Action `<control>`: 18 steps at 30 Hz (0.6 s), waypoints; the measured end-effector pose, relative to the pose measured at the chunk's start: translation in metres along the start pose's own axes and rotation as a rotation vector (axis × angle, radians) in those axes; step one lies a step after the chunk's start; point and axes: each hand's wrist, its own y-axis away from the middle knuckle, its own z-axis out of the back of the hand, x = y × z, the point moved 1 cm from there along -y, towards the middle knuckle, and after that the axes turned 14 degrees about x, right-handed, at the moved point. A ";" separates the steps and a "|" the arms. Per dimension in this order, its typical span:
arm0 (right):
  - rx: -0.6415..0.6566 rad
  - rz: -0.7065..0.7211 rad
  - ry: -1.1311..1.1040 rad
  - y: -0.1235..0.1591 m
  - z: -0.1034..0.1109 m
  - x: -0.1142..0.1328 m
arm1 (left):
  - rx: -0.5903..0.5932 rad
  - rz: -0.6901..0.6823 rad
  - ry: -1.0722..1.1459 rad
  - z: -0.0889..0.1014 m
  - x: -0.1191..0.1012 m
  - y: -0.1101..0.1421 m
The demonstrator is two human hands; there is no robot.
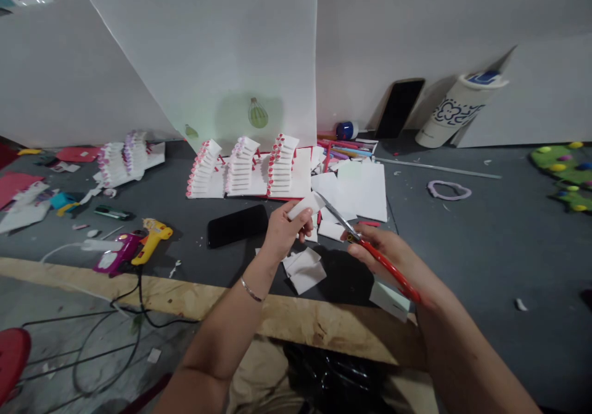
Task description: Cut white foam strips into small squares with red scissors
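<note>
My left hand (287, 230) pinches a small white piece of paper (305, 207) between thumb and fingers. In my right hand (379, 247) is a pair of scissors (386, 266) with red handles, its blades reaching the upper right end of the paper; whether they are cutting into it I cannot tell. Below my left hand lie several white paper scraps (305, 271). Behind my hands stand fan-like rows of rolled white paper with red tips (282, 167). White sheets (356, 186) lie to their right.
A black phone (237, 226) lies left of my left hand. A yellow glue gun (152, 241) with trailing cords is farther left. At the back right, a white cup (457, 110) leans near a propped phone (400, 108). A wooden edge (324, 327) runs along the table front.
</note>
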 end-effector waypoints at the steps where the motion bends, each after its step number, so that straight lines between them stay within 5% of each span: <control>1: -0.002 -0.001 0.005 0.000 0.000 0.001 | -0.001 0.002 -0.001 0.000 0.000 0.000; 18: -0.030 -0.004 0.039 0.001 -0.005 0.004 | 0.013 0.034 0.009 0.002 -0.002 0.000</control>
